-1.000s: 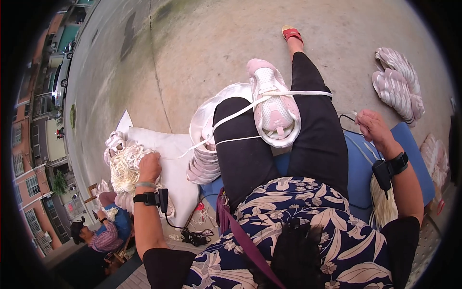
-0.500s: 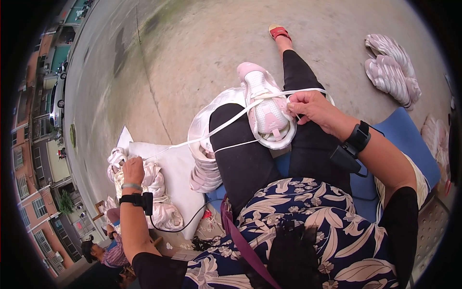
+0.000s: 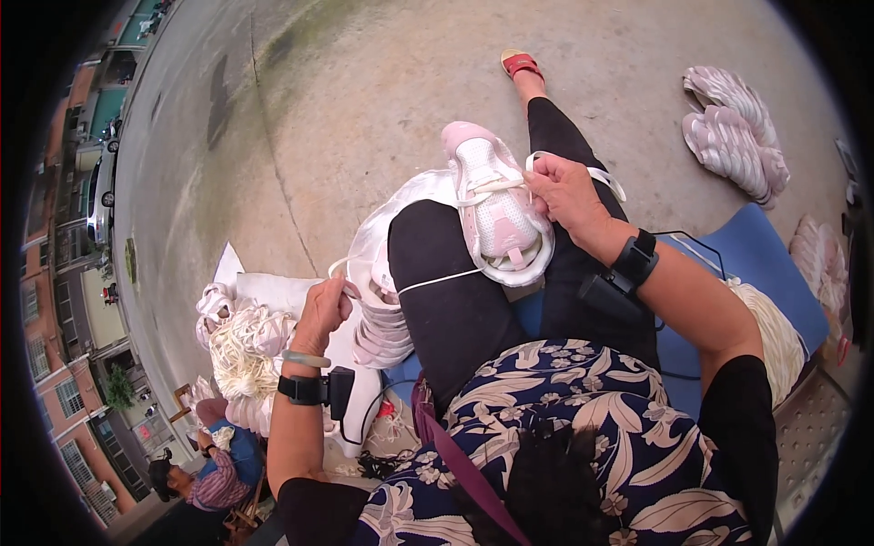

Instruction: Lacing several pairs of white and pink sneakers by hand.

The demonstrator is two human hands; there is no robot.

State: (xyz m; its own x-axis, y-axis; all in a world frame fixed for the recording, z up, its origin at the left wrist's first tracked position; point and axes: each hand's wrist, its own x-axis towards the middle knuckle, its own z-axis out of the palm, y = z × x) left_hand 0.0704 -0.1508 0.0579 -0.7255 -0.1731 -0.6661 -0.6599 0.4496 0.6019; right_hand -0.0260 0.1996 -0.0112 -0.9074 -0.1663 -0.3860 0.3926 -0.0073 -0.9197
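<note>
A pink and white shoe upper (image 3: 505, 205) rests across my thighs, toe pointing away, with a white shoelace (image 3: 496, 187) crossing its eyelets. At its right edge my right hand (image 3: 566, 196) is closed, thumb and fingers pinching the lace, whose loose end hangs over the right thigh. My left hand (image 3: 320, 314) is raised to the left of the left knee, its fingers closed; a white lace loop rises from it. Its fingertips are partly hidden. A thin white cord (image 3: 442, 280) runs from the shoe over my left thigh.
Nested shoe uppers (image 3: 381, 332) stand beside my left knee. Further left are a heap of cream laces (image 3: 244, 350) and a white sheet (image 3: 273, 288). More stacked uppers (image 3: 736, 136) lie on the ground at right. Another person (image 3: 218, 473) sits at lower left.
My left hand has moved right, back from the lace heap toward my knee. The lace stretched across my left thigh is gone from there. My right hand has shifted slightly left.
</note>
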